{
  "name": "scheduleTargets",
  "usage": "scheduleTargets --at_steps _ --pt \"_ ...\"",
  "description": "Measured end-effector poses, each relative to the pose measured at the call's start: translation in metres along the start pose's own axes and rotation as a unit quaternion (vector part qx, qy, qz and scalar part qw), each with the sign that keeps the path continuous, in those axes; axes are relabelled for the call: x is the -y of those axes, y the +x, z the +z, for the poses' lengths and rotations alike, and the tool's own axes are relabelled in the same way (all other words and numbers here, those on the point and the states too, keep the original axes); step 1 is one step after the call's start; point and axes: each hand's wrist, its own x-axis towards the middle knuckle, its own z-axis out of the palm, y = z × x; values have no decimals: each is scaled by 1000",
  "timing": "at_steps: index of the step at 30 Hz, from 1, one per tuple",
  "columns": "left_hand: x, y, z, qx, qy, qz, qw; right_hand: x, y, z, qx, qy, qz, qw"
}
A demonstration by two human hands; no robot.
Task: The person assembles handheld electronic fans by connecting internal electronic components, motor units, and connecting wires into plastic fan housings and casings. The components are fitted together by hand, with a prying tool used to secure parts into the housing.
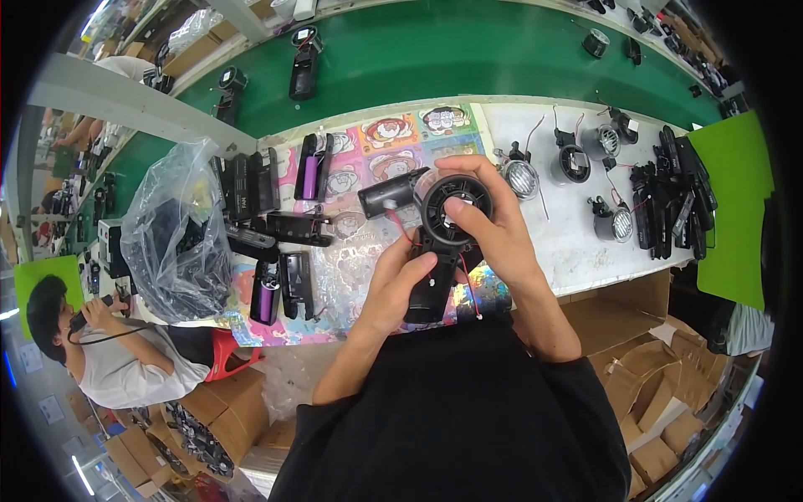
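The fan housing [452, 219] at the centre is black, with red wires [465, 280] trailing from it. Under it lies a colourful cartoon-print mat [393, 142] with a shiny holographic patch. At nine o'clock, black handle shells [266, 289] show purple cells. At twelve o'clock runs a green belt [468, 50]. The worktop [577, 243] at three o'clock is white.

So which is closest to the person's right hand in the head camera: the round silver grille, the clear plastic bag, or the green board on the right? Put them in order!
From the right hand:
1. Round silver grille, just beside the hand, up and to its right.
2. Green board, far right edge of the bench.
3. Clear plastic bag, far left, across the sticker mat.
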Motion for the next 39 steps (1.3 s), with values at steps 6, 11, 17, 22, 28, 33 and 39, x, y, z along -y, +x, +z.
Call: scheduleTargets --at_steps 6,11,17,22,28,33,39 --pt "-1 3 -1 17 66 12 998 1 6 3 10 -47 -49 998" --pt "2 7 -2 -24 90 52 994 0 8 4 -2 -48 -33 998" --pt "-3 9 -5 5 93 55 994 -1 9 0 6 -61 -38 997" --pt "0 10 -5 -9 105 65 992 -3 13 -3 21 -114 -96 989" --pt "1 7 -10 -23 176 83 981 -3 9 -4 18 -115 -48 992" --pt "1 8 -12 -4 200 78 977 -8 9 -5 10 -112 -91 990" --pt "2 8 -9 -12 218 108 970 -7 9 -3 27 -62 -75 995"
